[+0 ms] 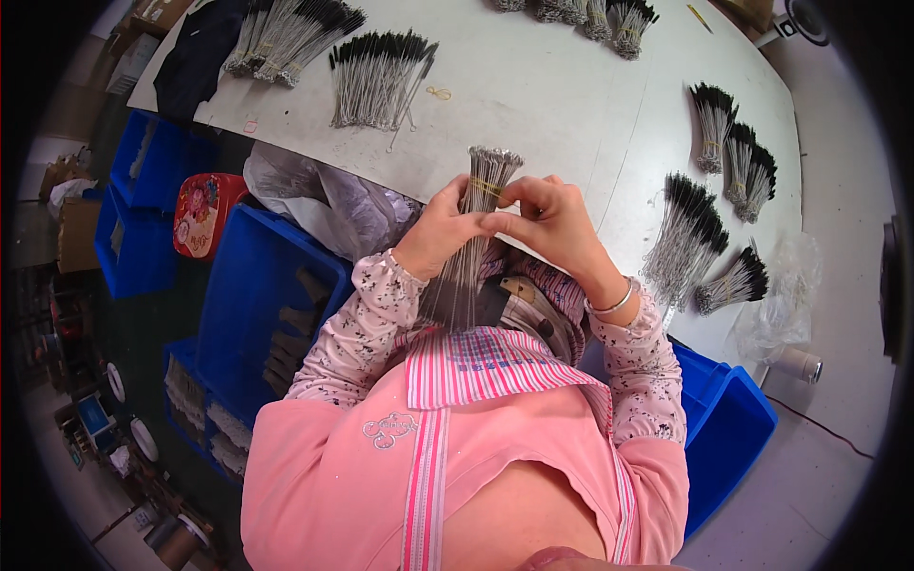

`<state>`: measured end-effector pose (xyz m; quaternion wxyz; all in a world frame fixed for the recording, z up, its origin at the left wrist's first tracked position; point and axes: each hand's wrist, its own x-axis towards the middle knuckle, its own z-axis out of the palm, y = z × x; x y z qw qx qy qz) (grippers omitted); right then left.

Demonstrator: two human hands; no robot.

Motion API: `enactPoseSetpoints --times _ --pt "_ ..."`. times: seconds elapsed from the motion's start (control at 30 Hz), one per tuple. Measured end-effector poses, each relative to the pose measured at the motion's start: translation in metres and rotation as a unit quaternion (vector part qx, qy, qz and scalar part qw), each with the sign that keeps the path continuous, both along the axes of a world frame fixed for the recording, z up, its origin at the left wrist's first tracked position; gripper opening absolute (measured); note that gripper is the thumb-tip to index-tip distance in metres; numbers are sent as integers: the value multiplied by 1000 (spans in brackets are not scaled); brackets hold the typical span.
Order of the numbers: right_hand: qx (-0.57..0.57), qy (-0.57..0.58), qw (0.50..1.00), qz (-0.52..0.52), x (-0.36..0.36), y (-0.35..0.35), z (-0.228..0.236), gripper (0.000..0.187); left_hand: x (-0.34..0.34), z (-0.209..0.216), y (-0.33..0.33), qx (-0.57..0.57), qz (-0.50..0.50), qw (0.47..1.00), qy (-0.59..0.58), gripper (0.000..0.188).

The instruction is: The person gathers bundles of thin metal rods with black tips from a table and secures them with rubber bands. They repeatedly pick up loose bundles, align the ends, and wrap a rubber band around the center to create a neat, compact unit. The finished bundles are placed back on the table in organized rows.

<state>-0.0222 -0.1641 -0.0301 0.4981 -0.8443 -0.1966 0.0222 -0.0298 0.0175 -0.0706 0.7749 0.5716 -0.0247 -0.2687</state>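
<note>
In front of my chest, over the table's near edge, I hold a bundle of thin wire-handled brushes (464, 262) upright, looped metal ends on top. My left hand (433, 230) is closed around the wires from the left. A yellow rubber band (486, 187) circles the bundle just below the loops. The thumb and forefinger of my right hand (562, 226) pinch at the band on the bundle's right side. The wires fan out below my hands toward my lap, where their lower ends are hard to make out.
On the white table (543, 114) lie a spread of black-tipped wire brushes (376, 86), loose yellow bands (438, 93), and banded bundles (295, 43) at far left. More bundles (685, 238) lie at right. Blue bins (233, 285) and a red box (202, 214) stand at left.
</note>
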Motion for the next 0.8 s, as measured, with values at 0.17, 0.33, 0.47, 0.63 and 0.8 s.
enactPoseSetpoints --times 0.17,0.33,0.47,0.63,0.8 --pt "49 164 975 143 3 -15 8 26 -12 -24 -14 115 10 986 -117 52" --pt "306 284 906 75 0 -29 -4 34 -5 4 -21 406 -81 884 -215 55" --pt "501 329 801 -5 -4 -24 -17 30 2 6 -18 432 -84 871 -217 55" --pt "424 313 849 -44 5 -47 -18 15 9 3 -2 246 -127 938 -210 56" --pt "359 334 868 -76 18 -58 6 8 9 34 5 296 -323 858 -267 58"
